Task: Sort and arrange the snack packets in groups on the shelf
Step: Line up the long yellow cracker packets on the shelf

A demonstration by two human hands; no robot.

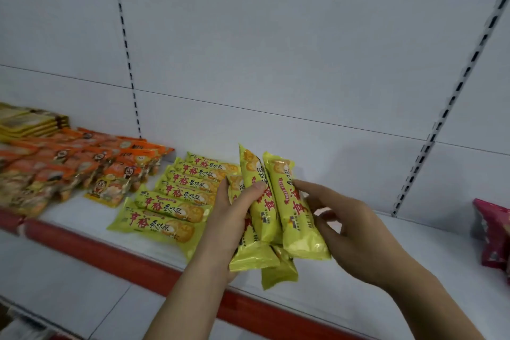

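1. We look down at a white shelf (pixel 358 270) with a red front edge (pixel 116 254) and a white back panel (pixel 276 50) crossed by slotted uprights.
2. Our left hand (pixel 231 218) grips a bunch of yellow packets (pixel 259 210), thumb curled across the front of one and fingers wrapped behind. The bunch stands nearly upright, held just above the shelf near its front edge.
3. Our right hand (pixel 345 226) pinches the rightmost packet (pixel 296 210) of the bunch, fingertips pressed on its right edge and thumb below.
4. Each held packet is a long, narrow pillow pack in shiny yellow-green film, with large red characters running along its length, smaller black script, and a picture of round golden biscuits near one end. The ends are crimped flat. We cannot tell exactly how many are in the bunch; at least four show.
5. Just left of our left hand, a row of matching packets (pixel 176 196) lies flat on the shelf, side by side, running from the front edge toward the back panel, printed faces up.
6. Further left sits a group of orange packets (pixel 91 165), overlapping one another, with a cartoon face on some.
7. Behind those, at the far left, a stack of flat golden pouches (pixel 30 121) rests against the back.
8. At the far right edge, well apart from the rest, a pink packet (pixel 494 232) is partly cut off from view.
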